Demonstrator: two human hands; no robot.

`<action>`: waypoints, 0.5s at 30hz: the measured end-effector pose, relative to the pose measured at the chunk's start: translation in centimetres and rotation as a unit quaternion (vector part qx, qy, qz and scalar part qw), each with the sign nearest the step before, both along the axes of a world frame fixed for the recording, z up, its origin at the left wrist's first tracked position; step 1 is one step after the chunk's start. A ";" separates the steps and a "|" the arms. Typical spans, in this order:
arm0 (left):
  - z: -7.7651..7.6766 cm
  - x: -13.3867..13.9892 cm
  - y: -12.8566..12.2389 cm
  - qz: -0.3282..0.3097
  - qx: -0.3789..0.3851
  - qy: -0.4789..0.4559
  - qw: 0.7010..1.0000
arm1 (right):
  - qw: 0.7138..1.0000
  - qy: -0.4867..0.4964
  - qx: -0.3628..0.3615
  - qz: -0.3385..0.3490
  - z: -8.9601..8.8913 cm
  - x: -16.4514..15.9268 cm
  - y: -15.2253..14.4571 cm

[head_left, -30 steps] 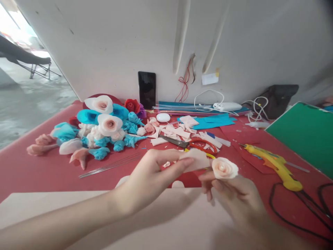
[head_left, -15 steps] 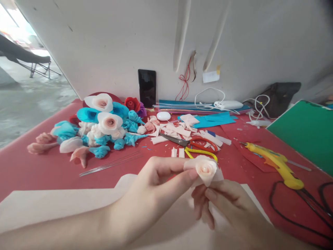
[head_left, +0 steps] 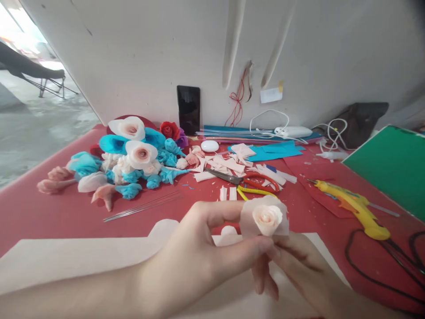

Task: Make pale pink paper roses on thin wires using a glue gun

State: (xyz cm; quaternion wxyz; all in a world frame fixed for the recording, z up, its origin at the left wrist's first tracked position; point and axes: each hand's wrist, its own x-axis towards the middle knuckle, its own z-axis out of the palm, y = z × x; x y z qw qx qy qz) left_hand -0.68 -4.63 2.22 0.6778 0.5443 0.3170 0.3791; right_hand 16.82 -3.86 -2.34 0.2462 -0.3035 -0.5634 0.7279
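Observation:
A small cream-pink paper rose is held up between both hands, a pale rounded petal spread behind it. My left hand pinches the flower from the left, thumb at its base and index finger behind the petal. From below, my right hand grips the base, its fingertips meeting the left thumb. The stem is hidden by the fingers. Under both hands lies a large pale paper sheet. Just behind the flower sit scissors with one red and one yellow handle.
Finished paper flowers are heaped at the left, with thin wires before them. Pink paper scraps and blue paper lie at the back. A yellow glue gun with a black cord and a green board are at the right.
My left thumb has slid down from the rose's side to its base, and the pale petal behind now shows more fully. The rose has shifted slightly right.

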 end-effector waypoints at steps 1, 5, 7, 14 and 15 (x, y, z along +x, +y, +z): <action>-0.1 -0.1 0.0 0.000 0.003 0.000 1.000 | 1.000 0.000 -0.001 0.007 0.1 0.1 0.0; -0.1 -0.2 0.0 0.001 -0.003 0.004 1.000 | 1.000 0.012 -0.006 0.025 0.3 0.3 0.0; -0.1 -0.2 0.1 0.010 0.000 0.005 1.000 | 0.999 0.031 -0.015 0.031 0.2 0.4 0.0; -0.6 -0.1 0.3 0.024 0.016 0.033 0.999 | 0.989 0.134 -0.049 0.043 -0.9 0.1 0.2; -0.6 -0.1 0.3 0.024 0.014 0.037 0.999 | 0.989 0.138 -0.048 0.035 -0.9 0.1 0.3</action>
